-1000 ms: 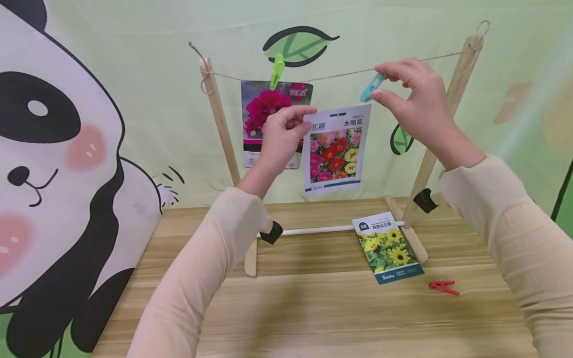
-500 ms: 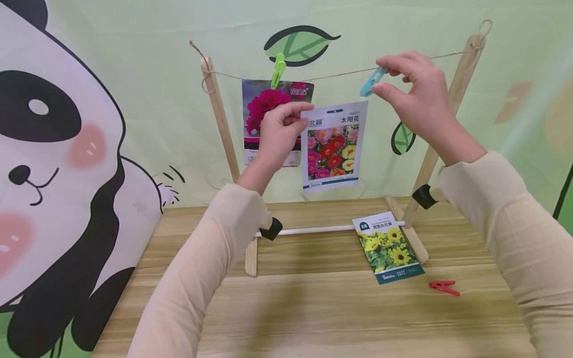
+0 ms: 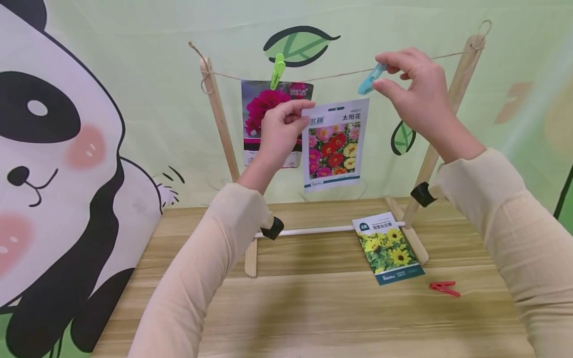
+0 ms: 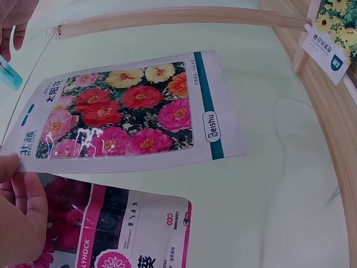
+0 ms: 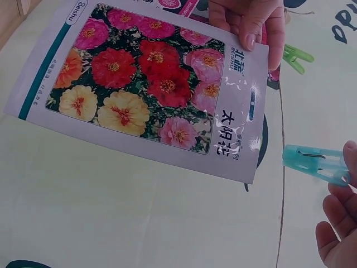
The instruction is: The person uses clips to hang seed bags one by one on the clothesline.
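Note:
My left hand (image 3: 281, 132) pinches the upper left corner of a white seed packet (image 3: 335, 149) with red, pink and yellow flowers. The packet hangs upright in front of the twine (image 3: 342, 74), its top edge a little below it in the head view. Between the thumb and fingers of my right hand (image 3: 418, 94) is a light blue clothespin (image 3: 372, 79), apart from the packet. The right wrist view shows this clothespin (image 5: 312, 162) with its tip close to the twine. Behind my left hand, a magenta-flower seed packet (image 3: 268, 107) hangs from the twine under a green clothespin (image 3: 277, 72).
Wooden posts (image 3: 219, 119) hold the twine at both ends, with a white rod (image 3: 318, 230) low between them. On the wooden table (image 3: 313, 308) lie a yellow-flower seed packet (image 3: 389, 248), partly over the stand's right foot (image 3: 418, 243), and a red clothespin (image 3: 444, 288).
The white packet in my left hand has risen slightly towards the twine. My right hand has shifted up a little with the blue clothespin. Things on the table have stayed put.

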### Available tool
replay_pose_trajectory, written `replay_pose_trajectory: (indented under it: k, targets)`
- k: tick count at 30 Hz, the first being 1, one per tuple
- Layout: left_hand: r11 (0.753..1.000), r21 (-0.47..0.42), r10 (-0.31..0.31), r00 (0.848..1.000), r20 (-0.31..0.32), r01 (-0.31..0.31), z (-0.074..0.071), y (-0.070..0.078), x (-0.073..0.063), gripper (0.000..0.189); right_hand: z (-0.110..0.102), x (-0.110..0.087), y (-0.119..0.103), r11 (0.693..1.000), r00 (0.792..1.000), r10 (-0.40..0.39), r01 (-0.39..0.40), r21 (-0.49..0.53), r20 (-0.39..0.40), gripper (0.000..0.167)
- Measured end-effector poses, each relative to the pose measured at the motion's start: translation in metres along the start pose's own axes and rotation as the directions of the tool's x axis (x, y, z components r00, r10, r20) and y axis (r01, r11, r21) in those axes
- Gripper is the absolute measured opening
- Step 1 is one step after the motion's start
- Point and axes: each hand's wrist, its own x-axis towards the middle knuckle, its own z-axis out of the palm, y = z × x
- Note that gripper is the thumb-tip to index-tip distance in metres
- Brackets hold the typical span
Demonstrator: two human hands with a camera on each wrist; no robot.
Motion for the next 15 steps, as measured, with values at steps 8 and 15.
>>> replay_pose_trajectory:
  k: [8,15]
  targets:
    - [1.0,0.009,0.011,1.0,-0.01,-0.011,0.001,0.0023,0.0013,0.024,-0.0005,0.0024,-0.0019,1.0,1.0,0.001,-0.001,-0.018,-0.002,0.033]
    - [1.0,0.026,0.016,1.0,-0.017,-0.015,0.0008,0.007,0.0007,0.024,-0.0011,0.0054,-0.0037,0.999,1.0,0.026,-0.026,-0.022,0.004,0.034]
